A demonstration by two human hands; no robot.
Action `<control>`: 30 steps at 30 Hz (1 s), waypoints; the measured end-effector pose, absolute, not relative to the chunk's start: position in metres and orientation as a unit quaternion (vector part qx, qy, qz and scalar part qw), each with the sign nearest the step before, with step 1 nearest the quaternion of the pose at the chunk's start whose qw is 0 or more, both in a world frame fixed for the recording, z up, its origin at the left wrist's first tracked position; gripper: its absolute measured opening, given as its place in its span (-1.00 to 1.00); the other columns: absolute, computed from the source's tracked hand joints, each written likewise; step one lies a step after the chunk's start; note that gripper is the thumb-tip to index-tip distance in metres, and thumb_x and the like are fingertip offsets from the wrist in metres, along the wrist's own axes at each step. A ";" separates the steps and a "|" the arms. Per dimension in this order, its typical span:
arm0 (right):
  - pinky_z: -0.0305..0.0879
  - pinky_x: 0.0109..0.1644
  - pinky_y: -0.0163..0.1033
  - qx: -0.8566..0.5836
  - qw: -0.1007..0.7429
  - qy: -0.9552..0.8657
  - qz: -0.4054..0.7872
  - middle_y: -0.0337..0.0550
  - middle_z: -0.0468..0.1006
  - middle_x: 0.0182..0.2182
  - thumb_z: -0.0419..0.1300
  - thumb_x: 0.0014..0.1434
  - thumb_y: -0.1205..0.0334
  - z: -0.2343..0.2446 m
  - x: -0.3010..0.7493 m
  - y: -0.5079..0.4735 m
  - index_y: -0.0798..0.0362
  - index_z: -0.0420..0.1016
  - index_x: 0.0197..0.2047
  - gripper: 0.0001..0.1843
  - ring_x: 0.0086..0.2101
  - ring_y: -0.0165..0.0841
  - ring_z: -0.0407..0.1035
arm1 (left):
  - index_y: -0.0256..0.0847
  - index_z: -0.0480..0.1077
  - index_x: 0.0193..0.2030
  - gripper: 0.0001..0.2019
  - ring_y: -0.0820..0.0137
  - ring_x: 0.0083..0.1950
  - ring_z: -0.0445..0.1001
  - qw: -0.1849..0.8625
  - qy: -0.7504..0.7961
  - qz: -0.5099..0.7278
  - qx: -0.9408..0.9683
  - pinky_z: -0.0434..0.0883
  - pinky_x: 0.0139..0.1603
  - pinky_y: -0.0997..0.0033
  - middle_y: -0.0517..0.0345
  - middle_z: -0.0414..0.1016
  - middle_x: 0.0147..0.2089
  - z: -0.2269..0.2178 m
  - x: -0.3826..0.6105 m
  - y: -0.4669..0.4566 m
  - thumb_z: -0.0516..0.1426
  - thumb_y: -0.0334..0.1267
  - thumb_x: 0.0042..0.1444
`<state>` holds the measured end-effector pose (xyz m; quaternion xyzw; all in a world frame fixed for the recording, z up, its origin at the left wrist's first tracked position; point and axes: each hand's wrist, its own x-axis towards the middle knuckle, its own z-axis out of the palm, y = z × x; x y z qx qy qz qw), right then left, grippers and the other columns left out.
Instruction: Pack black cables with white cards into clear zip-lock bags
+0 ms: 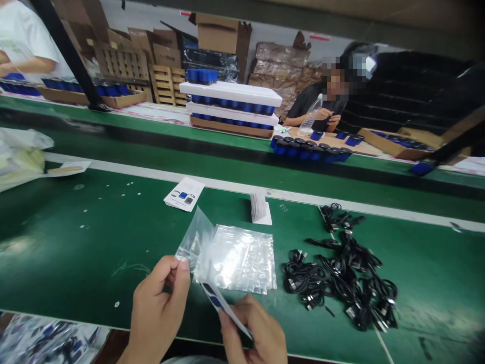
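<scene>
My left hand pinches the edge of a clear plastic bag, which stands up from the bench. In my right hand is a folded leaflet with dark blue pictures, held between thumb and fingers. The leaflet's far end is close to the lower part of the bag; whether it is inside I cannot tell. Just beyond my hands lies a stack of clear plastic bags. Farther back are a pile of printed leaflets and a small stack of white cards.
Black coiled cables lie heaped on the right of the green bench. Filled bags are at lower left. Across the belt stand blue-and-black containers and stacked trays. A co-worker sits opposite; another person stands far left.
</scene>
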<state>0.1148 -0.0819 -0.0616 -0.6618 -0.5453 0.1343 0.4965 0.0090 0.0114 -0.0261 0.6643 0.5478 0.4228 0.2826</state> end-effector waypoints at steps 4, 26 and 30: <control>0.29 -0.45 -0.27 -0.648 0.412 -0.639 -0.046 -0.10 0.53 -0.52 0.03 0.20 0.36 -0.050 0.124 -0.083 0.05 0.47 -0.23 -0.81 -0.53 -0.31 0.43 | -0.14 0.31 -0.51 -0.80 0.51 -0.61 0.21 0.236 0.508 0.404 0.723 0.19 -0.54 0.56 0.37 0.26 -0.64 -0.028 0.007 0.007 0.04 -0.21 0.12; 0.10 -0.56 -0.29 -0.657 0.274 -0.680 -0.175 -0.26 0.43 -0.60 -0.03 0.20 0.47 -0.039 0.130 -0.082 0.09 0.39 -0.33 -0.79 -0.63 -0.38 0.31 | -0.15 0.22 -0.40 -0.82 0.53 -0.40 0.31 0.187 0.360 0.358 0.841 0.29 -0.38 0.59 0.27 0.23 -0.37 -0.035 0.004 0.008 -0.05 -0.43 0.21; 0.07 -0.56 -0.28 -0.663 0.251 -0.678 -0.195 -0.27 0.42 -0.61 -0.03 0.20 0.50 -0.035 0.128 -0.083 0.09 0.39 -0.34 -0.77 -0.65 -0.40 0.30 | -0.15 0.22 -0.38 -0.82 0.54 -0.38 0.34 0.247 0.346 0.338 0.840 0.31 -0.38 0.64 0.26 0.22 -0.35 -0.034 0.003 0.010 -0.07 -0.41 0.24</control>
